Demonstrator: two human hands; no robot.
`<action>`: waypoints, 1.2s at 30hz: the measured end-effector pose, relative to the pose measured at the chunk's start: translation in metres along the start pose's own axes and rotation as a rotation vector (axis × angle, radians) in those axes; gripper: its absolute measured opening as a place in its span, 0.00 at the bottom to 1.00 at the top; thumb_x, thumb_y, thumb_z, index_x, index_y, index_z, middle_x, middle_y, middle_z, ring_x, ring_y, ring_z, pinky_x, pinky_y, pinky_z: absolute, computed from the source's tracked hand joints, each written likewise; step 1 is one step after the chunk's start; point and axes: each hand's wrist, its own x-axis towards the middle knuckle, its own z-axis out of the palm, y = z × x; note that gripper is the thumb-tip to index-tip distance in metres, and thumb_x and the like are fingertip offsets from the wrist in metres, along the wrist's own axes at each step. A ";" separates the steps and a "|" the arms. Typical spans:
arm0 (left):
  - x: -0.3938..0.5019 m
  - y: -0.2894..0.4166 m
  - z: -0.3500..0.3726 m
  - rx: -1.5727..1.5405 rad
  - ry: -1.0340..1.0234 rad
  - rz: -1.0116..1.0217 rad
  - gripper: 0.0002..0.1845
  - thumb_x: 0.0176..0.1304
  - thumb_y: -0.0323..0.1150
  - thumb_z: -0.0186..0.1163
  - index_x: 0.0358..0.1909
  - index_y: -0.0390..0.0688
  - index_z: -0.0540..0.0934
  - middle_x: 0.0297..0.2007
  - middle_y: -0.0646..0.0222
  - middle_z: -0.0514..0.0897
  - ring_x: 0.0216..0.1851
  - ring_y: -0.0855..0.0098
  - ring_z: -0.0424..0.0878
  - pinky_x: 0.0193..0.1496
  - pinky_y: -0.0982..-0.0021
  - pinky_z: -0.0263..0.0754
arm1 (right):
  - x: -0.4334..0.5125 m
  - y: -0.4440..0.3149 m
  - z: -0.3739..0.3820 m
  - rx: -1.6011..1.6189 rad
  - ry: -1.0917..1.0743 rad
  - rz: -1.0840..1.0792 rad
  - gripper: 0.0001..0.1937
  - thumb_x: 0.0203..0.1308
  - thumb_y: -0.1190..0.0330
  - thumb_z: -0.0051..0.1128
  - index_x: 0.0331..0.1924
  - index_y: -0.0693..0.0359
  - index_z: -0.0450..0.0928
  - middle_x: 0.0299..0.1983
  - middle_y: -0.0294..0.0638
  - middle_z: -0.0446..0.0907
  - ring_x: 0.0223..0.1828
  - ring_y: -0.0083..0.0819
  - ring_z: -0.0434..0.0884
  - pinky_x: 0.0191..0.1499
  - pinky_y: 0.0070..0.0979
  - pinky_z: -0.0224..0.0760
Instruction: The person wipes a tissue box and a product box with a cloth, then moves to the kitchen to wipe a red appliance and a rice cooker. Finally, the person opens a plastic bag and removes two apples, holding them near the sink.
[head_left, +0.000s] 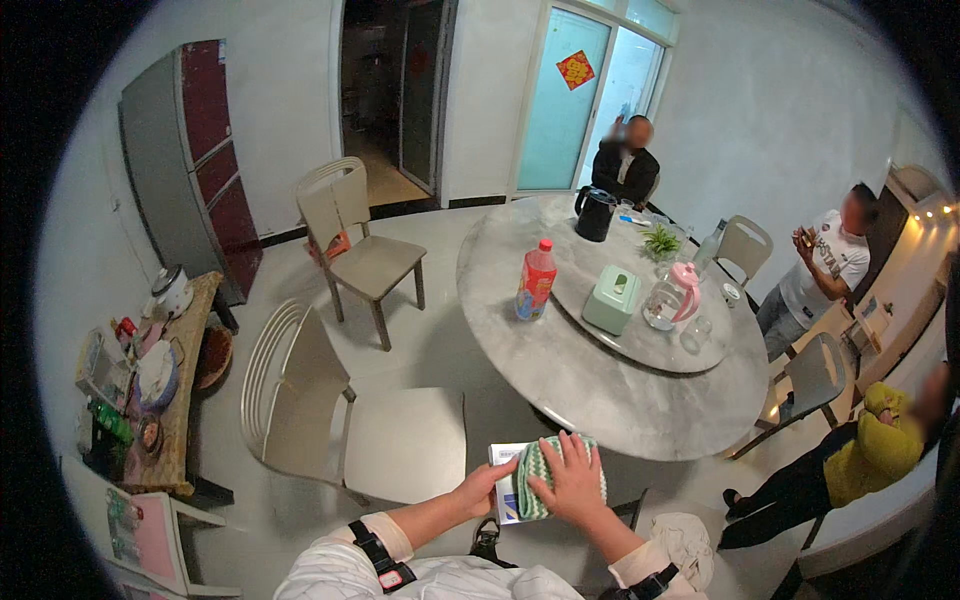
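My left hand (481, 489) grips the left side of a white box (507, 504) with blue marks and some writing. On top of the box lies a folded green-and-white striped cloth (534, 480), which looks knitted or woven. My right hand (564, 480) rests flat over the cloth with its fingers spread, pressing it against the box. Both things are held in front of my body, just short of the near edge of a round marble-look table (525, 375). Most of the box is hidden beneath the cloth.
The table bears a red-capped drink bottle (536, 281), a green tissue box (612, 300), a pink-lidded glass jug (670, 298) and a black kettle (595, 215). Chairs (405, 442) stand at left. Three people are beyond and right of the table. A cluttered side table (187, 375) stands far left.
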 end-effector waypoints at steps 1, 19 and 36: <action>-0.014 -0.007 -0.001 -0.023 -0.005 0.011 0.18 0.66 0.43 0.47 0.51 0.43 0.71 0.45 0.68 0.78 0.45 0.70 0.77 0.48 0.67 0.73 | -0.013 -0.017 0.005 -0.002 -0.023 0.016 0.31 0.55 0.47 0.47 0.61 0.53 0.63 0.61 0.52 0.60 0.64 0.50 0.56 0.60 0.58 0.44; -0.206 -0.029 -0.009 0.345 0.096 0.024 0.23 0.65 0.49 0.48 0.44 0.37 0.73 0.35 0.66 0.80 0.35 0.74 0.80 0.36 0.71 0.76 | -0.089 -0.163 -0.018 0.223 0.122 -0.128 0.28 0.54 0.50 0.49 0.56 0.56 0.66 0.49 0.45 0.70 0.50 0.42 0.69 0.52 0.45 0.57; -0.400 -0.024 -0.122 0.255 0.363 0.392 0.20 0.65 0.45 0.48 0.37 0.35 0.77 0.34 0.63 0.81 0.32 0.68 0.79 0.39 0.68 0.74 | -0.116 -0.284 0.029 1.332 -0.258 0.640 0.39 0.61 0.45 0.41 0.62 0.74 0.53 0.56 0.55 0.67 0.58 0.38 0.67 0.59 0.28 0.58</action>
